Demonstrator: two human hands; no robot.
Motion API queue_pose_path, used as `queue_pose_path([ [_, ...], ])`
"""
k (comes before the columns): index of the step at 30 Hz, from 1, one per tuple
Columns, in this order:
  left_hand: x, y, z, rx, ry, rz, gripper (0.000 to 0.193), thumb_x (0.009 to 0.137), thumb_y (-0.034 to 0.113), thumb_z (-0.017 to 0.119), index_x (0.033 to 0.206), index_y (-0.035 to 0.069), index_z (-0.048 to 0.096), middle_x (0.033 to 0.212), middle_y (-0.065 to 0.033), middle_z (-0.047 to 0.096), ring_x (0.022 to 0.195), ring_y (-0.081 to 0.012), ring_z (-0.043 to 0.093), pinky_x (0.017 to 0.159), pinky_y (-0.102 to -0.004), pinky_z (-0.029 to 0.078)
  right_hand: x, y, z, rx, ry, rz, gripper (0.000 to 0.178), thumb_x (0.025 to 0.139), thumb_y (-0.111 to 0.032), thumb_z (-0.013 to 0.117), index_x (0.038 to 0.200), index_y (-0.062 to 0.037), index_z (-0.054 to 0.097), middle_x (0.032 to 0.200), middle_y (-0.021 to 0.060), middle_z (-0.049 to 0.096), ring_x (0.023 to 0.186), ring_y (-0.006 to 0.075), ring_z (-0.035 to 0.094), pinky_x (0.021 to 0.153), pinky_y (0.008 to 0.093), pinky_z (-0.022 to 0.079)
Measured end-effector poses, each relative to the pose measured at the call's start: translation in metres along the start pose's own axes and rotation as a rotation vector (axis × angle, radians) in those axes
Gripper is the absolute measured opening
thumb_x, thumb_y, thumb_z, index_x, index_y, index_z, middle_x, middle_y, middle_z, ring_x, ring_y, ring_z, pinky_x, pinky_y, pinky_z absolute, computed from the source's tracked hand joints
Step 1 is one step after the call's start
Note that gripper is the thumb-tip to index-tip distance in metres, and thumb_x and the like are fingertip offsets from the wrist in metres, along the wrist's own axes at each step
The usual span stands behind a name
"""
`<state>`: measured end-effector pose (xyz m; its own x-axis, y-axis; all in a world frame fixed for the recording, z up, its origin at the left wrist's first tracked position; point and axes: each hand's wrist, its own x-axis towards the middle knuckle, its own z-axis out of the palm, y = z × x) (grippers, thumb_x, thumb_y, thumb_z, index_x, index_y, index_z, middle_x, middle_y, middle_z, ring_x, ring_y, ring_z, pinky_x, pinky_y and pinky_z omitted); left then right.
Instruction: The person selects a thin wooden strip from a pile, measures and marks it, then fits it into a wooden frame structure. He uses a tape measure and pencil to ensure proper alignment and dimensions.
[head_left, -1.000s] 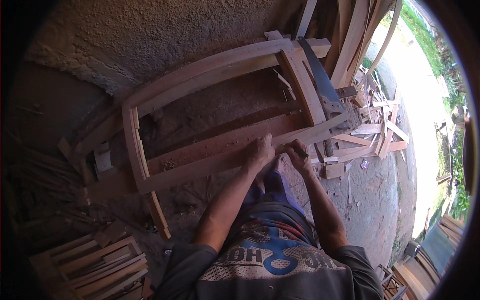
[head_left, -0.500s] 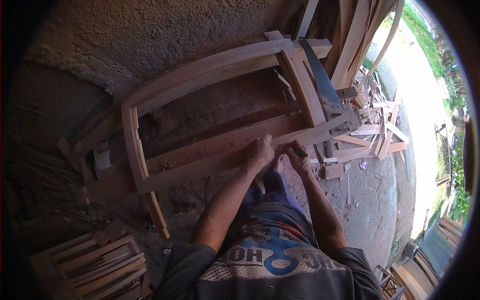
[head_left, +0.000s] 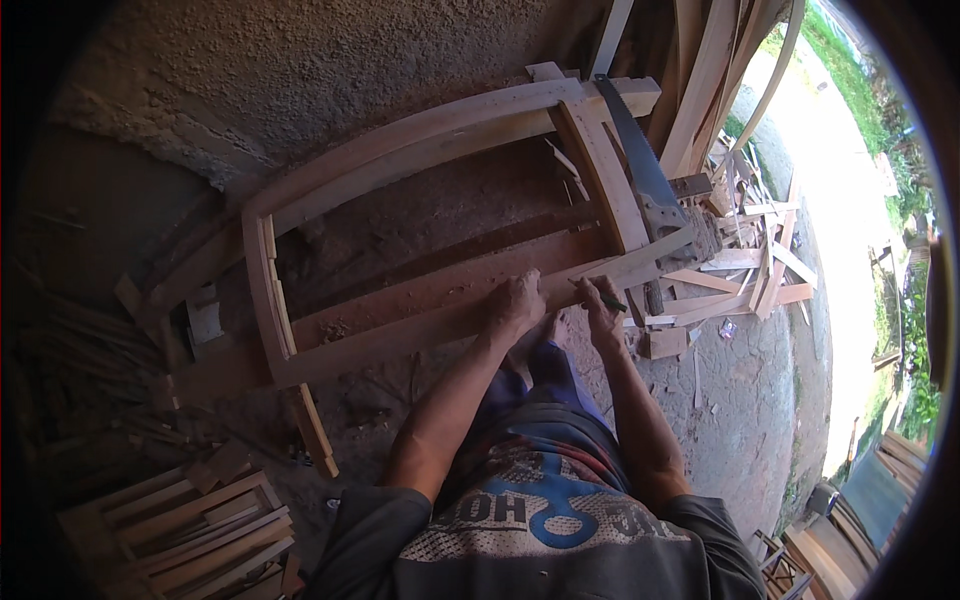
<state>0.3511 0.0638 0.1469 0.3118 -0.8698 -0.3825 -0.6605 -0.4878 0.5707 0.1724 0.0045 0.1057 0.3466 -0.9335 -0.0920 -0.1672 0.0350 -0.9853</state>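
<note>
A wooden frame (head_left: 415, 337) lies across the beams in front of me, with its near rail closest to my body. My left hand (head_left: 516, 303) grips that rail near its middle, fingers curled over the top edge. Just to its right, my right hand (head_left: 602, 306) is closed on a thin dark-green pencil (head_left: 613, 304) at the rail's face. The pencil slants across the fingers, its tip by the wood. Part of the rail is hidden behind both hands.
A handsaw (head_left: 645, 165) rests along the frame's right end. Offcuts (head_left: 765, 265) are heaped on the ground to the right. Long boards (head_left: 710, 80) lean at the upper right, beside a rough wall (head_left: 300, 70). A slatted wooden piece (head_left: 205, 525) lies at lower left.
My right hand has moved slightly right along the rail, away from the left hand, and turned so the pencil shows more. My left hand and the frame have hardly moved.
</note>
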Motion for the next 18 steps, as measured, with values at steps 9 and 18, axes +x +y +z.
queue_pose_path([
  [9,-0.003,-0.022,0.005,-0.136,0.013,0.079,0.035,0.089,0.034,0.071,0.104,0.004,0.061,0.096,-0.0189,0.071,0.094,-0.036,0.07,0.078,-0.0423,0.054,-0.005,-0.026,0.0,-0.267,-0.073,0.01,0.03,0.105,-0.029,0.049,0.101,-0.0018,0.063,0.086,0.014,0.065,0.08,0.0252,0.063,0.074,0.0381,0.05],
  [18,-0.04,-0.073,0.012,-0.91,-0.002,0.145,0.048,0.097,0.042,0.067,0.116,0.0,0.054,0.098,-0.0065,0.064,0.088,-0.0129,0.063,0.073,-0.029,0.05,-0.039,-0.067,0.04,-0.233,-0.401,-0.125,0.032,0.098,-0.026,0.059,0.118,-0.0011,0.064,0.103,0.0191,0.07,0.095,0.0353,0.069,0.084,0.0402,0.052],
])
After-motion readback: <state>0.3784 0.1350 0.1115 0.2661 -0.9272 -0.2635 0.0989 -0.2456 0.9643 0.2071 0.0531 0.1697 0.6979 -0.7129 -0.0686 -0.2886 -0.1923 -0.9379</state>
